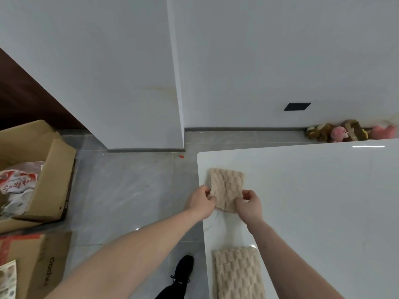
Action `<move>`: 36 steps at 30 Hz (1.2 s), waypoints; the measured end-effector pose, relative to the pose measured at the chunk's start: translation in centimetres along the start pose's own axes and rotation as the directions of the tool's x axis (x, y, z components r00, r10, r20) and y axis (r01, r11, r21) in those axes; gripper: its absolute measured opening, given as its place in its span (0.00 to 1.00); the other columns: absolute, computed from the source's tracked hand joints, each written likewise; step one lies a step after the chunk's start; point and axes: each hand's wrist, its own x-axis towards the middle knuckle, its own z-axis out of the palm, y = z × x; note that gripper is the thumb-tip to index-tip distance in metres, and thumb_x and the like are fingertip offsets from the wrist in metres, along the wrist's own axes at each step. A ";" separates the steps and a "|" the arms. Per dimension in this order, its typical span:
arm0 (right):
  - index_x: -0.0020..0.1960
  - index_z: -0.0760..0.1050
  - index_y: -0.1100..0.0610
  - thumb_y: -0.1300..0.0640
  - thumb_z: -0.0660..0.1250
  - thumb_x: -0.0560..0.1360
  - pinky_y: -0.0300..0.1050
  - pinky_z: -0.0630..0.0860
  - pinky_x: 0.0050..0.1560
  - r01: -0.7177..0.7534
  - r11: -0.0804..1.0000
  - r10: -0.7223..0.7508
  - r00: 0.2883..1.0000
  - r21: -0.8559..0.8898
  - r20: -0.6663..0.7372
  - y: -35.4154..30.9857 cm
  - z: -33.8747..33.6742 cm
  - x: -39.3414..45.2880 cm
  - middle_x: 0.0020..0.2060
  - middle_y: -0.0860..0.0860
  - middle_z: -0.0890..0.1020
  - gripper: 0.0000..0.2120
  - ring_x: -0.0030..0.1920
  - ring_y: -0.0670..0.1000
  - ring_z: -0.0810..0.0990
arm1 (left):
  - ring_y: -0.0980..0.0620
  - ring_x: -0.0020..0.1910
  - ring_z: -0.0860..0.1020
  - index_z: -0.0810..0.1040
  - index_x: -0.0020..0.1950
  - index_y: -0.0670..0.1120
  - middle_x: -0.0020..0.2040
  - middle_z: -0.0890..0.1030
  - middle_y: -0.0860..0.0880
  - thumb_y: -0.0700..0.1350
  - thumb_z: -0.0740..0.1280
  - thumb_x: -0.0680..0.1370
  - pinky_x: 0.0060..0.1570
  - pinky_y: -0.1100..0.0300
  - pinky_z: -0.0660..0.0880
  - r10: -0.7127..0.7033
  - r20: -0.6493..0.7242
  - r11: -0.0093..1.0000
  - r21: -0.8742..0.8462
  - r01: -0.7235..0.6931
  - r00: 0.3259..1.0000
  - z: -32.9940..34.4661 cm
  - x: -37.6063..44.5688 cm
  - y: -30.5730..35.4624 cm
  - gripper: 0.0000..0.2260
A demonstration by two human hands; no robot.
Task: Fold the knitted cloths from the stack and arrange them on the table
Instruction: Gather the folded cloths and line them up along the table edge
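Note:
A small folded beige knitted cloth (225,187) lies near the far left corner of the white table (313,190). My left hand (201,202) pinches its near left edge. My right hand (250,205) grips its near right corner. Closer to me, along the table's left edge, lies a stack of beige knitted cloths (237,274), partly cut off by the bottom of the frame.
Two cardboard boxes stand on the grey floor at the left: an open box (43,169) with printed bags inside, and a closed box (38,262) nearer me. Plush toys (345,132) lie by the wall behind the table. My black shoe (183,270) is beside the table's edge.

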 end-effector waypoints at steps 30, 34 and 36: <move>0.82 0.55 0.51 0.56 0.61 0.79 0.46 0.61 0.78 0.438 0.566 -0.280 0.899 -0.699 0.337 6.4 -0.7 -4.8 0.82 0.47 0.49 0.33 0.80 0.53 0.53 | 0.45 0.82 0.43 0.51 0.83 0.50 0.84 0.43 0.49 0.48 0.61 0.79 0.80 0.45 0.50 0.344 0.329 0.625 0.618 -0.476 0.879 2.3 -6.3 -4.1 0.34; 0.82 0.53 0.50 0.55 0.61 0.78 0.47 0.61 0.78 0.424 0.558 -0.246 0.906 -0.713 0.345 5.9 -0.7 -5.0 0.82 0.46 0.47 0.34 0.81 0.53 0.52 | 0.45 0.82 0.45 0.55 0.82 0.49 0.83 0.47 0.48 0.48 0.62 0.79 0.79 0.46 0.52 0.414 0.242 0.645 0.603 -0.470 0.878 1.8 -5.6 -2.4 0.32; 0.82 0.52 0.51 0.56 0.61 0.78 0.48 0.61 0.78 0.417 0.543 -0.210 0.908 -0.729 0.363 5.7 -0.8 -4.9 0.82 0.47 0.46 0.35 0.81 0.53 0.51 | 0.44 0.82 0.45 0.53 0.82 0.50 0.83 0.46 0.49 0.49 0.62 0.79 0.79 0.43 0.52 0.348 0.285 0.672 0.589 -0.449 0.893 1.5 -4.7 -1.1 0.33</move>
